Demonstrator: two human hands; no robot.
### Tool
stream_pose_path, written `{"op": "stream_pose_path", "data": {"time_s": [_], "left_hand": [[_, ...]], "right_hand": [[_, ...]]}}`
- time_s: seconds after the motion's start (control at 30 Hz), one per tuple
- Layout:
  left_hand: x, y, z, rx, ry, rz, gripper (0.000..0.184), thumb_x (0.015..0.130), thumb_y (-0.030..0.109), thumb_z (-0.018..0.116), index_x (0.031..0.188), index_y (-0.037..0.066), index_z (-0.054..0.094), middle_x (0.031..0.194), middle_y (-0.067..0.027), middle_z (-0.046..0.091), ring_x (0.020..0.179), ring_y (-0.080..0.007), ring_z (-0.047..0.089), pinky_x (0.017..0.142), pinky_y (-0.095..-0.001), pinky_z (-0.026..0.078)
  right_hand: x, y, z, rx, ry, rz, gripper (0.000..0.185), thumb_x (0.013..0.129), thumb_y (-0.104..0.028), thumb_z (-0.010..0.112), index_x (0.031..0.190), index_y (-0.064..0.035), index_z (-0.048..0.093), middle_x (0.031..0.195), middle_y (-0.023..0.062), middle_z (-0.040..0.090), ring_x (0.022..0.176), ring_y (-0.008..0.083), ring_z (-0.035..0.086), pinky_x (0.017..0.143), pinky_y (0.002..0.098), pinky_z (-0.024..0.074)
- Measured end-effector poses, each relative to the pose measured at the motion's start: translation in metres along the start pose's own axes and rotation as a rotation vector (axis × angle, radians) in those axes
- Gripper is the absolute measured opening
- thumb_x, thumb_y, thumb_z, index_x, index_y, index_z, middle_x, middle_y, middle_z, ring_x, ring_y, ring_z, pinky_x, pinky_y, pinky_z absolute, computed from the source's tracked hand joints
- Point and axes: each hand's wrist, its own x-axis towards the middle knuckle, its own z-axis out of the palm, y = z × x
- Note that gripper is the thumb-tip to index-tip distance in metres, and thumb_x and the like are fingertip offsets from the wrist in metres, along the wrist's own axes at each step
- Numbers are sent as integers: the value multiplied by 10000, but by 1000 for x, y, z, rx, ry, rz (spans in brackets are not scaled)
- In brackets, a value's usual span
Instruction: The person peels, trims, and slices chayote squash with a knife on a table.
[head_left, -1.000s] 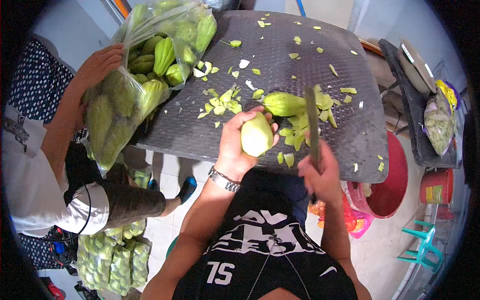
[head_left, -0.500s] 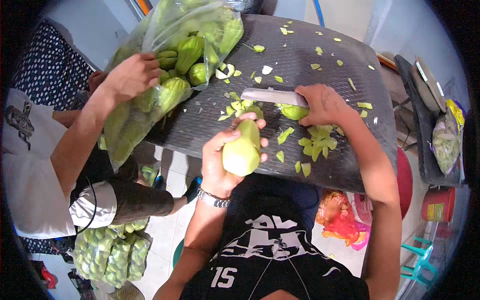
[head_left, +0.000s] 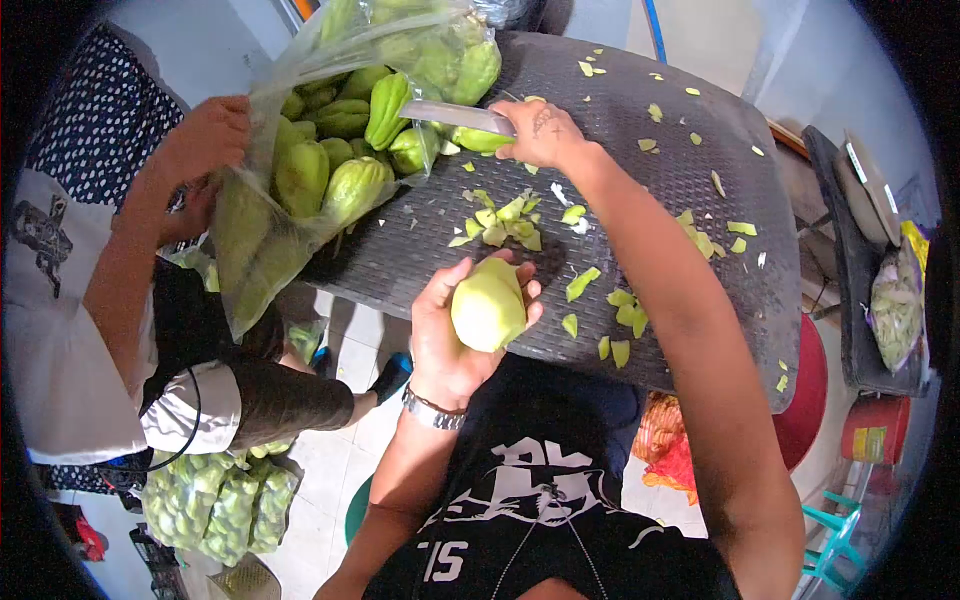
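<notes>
A peeled, pale green chayote rests in my left hand, fingers wrapped round it, above the table's near edge. Across the table, my right hand grips a knife, its broad blade pointing left. Beneath the blade and against the right fingers is another green chayote; whether those fingers also hold it I cannot tell. Just left of it is the open mouth of a clear plastic bag, full of unpeeled chayotes. Peel scraps lie between my two hands.
More peelings are scattered over the dark woven-pattern table. Another person's hand is by the bag's left side. Filled bags of chayotes stand on the floor at left. A dark side table is at right.
My right hand has moved left and away from me with the knife, and the green chayote has shifted toward the bag. The other person's hand has drawn back left. My left hand still holds its chayote.
</notes>
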Motion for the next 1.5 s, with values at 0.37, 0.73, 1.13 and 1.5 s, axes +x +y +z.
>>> {"op": "stream_pose_path", "data": {"time_s": [0.37,0.73,1.13,1.5], "left_hand": [[46,-23,14,122,57,5,420,989,338,555,1275,40,628,1195,-186,662,1059,-368,648,905,-489,552],[77,-84,19,183,41,-121,308,1038,275,539,1218,38,619,1030,-155,686,921,-354,685,898,-466,573],[73,-88,18,297,139,-125,312,1052,282,515,1265,60,570,1055,-139,685,939,-339,702,849,-456,589],[71,-91,12,263,142,-130,348,1009,280,572,1277,58,579,1066,-143,687,943,-329,703,851,-461,588]], "right_hand": [[-202,-44,-102,700,105,447,687,969,-482,682,1501,-88,495,870,158,721,847,206,706,785,337,534],[-340,-113,-48,1004,105,508,765,1056,-350,572,1648,-68,178,799,123,710,749,171,689,721,325,537],[-346,-111,-34,1012,142,528,813,1056,-474,535,1648,-58,163,777,109,704,728,184,689,707,320,527],[-348,-114,-25,990,188,504,834,1055,-523,513,1651,-62,156,774,73,673,557,93,566,530,245,441]]}}
